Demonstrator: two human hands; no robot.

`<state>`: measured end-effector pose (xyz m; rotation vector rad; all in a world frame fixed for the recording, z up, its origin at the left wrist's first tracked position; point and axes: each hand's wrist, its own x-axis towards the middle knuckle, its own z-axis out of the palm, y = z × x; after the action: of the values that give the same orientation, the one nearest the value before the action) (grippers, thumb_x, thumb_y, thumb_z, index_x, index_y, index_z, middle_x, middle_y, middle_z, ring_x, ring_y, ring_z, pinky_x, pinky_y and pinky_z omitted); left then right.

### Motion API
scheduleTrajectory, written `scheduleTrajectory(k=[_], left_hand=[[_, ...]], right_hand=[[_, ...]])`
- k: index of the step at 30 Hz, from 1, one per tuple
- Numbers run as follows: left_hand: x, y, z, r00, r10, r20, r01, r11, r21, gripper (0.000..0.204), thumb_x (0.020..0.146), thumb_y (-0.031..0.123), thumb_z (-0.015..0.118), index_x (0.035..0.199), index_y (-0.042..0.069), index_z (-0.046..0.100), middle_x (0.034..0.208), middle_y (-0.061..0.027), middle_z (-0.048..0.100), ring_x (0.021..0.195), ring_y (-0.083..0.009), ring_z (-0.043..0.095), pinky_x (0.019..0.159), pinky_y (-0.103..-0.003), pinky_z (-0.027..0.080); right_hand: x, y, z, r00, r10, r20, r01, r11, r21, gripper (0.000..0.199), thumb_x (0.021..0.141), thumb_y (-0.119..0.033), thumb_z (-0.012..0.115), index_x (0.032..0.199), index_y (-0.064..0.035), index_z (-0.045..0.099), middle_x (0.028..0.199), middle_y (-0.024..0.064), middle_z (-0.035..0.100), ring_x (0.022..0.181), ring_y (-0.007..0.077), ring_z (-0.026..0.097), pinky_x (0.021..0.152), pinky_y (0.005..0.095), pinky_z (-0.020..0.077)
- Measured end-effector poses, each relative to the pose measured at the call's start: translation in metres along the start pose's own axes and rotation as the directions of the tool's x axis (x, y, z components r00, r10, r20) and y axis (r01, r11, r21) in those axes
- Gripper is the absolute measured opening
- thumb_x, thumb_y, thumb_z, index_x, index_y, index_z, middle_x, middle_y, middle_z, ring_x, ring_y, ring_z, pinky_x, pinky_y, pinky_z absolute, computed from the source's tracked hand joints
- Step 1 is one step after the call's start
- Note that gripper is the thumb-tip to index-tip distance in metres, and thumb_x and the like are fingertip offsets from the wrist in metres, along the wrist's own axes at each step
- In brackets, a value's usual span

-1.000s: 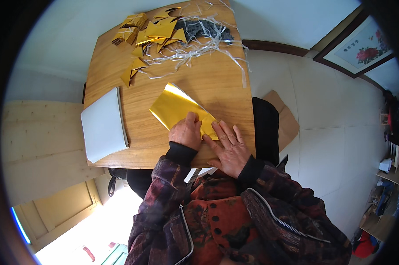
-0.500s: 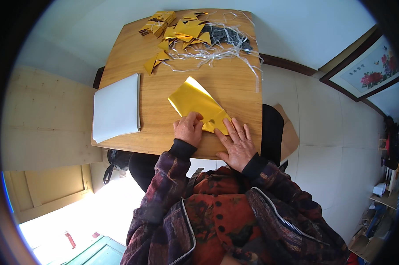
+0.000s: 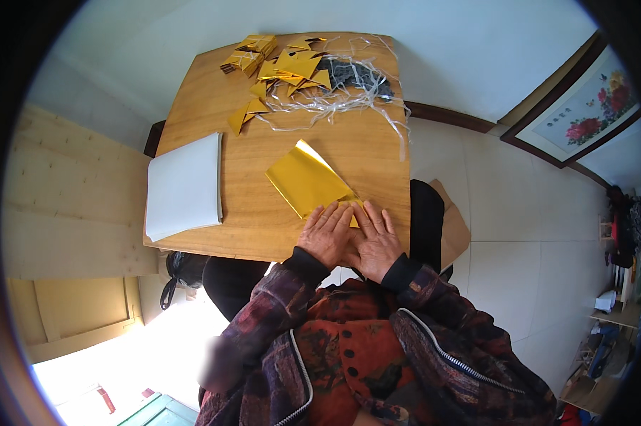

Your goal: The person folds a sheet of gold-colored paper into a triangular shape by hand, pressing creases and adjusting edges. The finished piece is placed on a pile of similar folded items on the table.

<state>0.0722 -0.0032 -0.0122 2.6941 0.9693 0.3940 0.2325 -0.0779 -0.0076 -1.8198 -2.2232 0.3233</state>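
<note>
A shiny gold paper sheet [image 3: 305, 181] lies on the wooden table [image 3: 249, 220], its near corner under my fingers. My left hand [image 3: 325, 234] and my right hand [image 3: 376, 239] lie flat side by side, fingers spread, pressing the sheet's near edge close to the table's front edge. Neither hand grips anything. At the far end of the table sit several folded gold paper pieces [image 3: 292, 67], a small stack of gold packets [image 3: 248, 57] and a tangle of clear plastic strips [image 3: 342, 99].
A white stack of paper [image 3: 184, 186] lies at the table's left edge. A dark chair back [image 3: 425, 220] stands at the right of the table. A framed flower picture [image 3: 583, 117] leans by the wall at the right.
My hands have come together at the sheet's near edge and now lie flat on it. The view has shifted, so the table sits more central.
</note>
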Motion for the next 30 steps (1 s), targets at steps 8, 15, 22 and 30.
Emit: scheduleTrajectory(k=[8,15,22,30], left_hand=[[-0.026,0.001,-0.008,1.000,0.008,-0.003,-0.007,0.993,0.122,0.085,0.083,0.064,0.051,0.138,0.000,0.044,0.148,-0.0147,0.042,0.141,-0.0299,0.034,0.117,-0.049,0.018],[-0.037,-0.025,-0.027,0.809,-0.579,-0.098,0.488,0.756,-0.435,0.027,0.083,0.017,0.067,0.108,0.007,0.065,0.114,-0.0154,0.063,0.093,-0.0282,0.063,0.075,-0.039,0.050],[-0.015,-0.054,-0.017,0.813,-0.538,0.223,0.541,0.556,-0.631,0.016,0.086,0.014,0.063,0.096,0.002,0.063,0.067,-0.0077,0.063,0.062,-0.0200,0.062,0.058,-0.032,0.048],[0.005,-0.052,-0.036,0.673,-0.537,0.509,0.722,0.326,-0.610,0.017,0.087,0.015,0.061,0.079,0.000,0.061,0.058,-0.0057,0.061,0.049,-0.0141,0.058,0.048,-0.029,0.046]], right_hand=[[0.000,0.000,0.003,0.999,-0.026,-0.042,0.025,1.000,-0.015,0.061,0.082,-0.048,0.064,0.137,-0.0230,0.054,0.156,0.0129,0.025,0.145,0.0331,0.017,0.115,0.0542,0.0139],[0.000,-0.003,-0.002,0.999,-0.023,-0.027,0.024,1.000,0.017,0.070,0.077,-0.041,0.072,0.141,-0.0243,0.050,0.156,0.0135,0.024,0.145,0.0337,0.018,0.115,0.0550,0.0153],[0.000,-0.002,-0.002,0.999,-0.030,-0.015,0.031,1.000,0.006,0.069,0.079,-0.045,0.070,0.142,-0.0272,0.047,0.156,0.0139,0.024,0.145,0.0343,0.017,0.114,0.0559,0.0148],[0.000,-0.002,-0.001,0.999,-0.036,-0.037,0.037,0.999,0.016,0.070,0.079,-0.044,0.070,0.143,-0.0277,0.046,0.156,0.0143,0.024,0.145,0.0344,0.019,0.114,0.0559,0.0157]])
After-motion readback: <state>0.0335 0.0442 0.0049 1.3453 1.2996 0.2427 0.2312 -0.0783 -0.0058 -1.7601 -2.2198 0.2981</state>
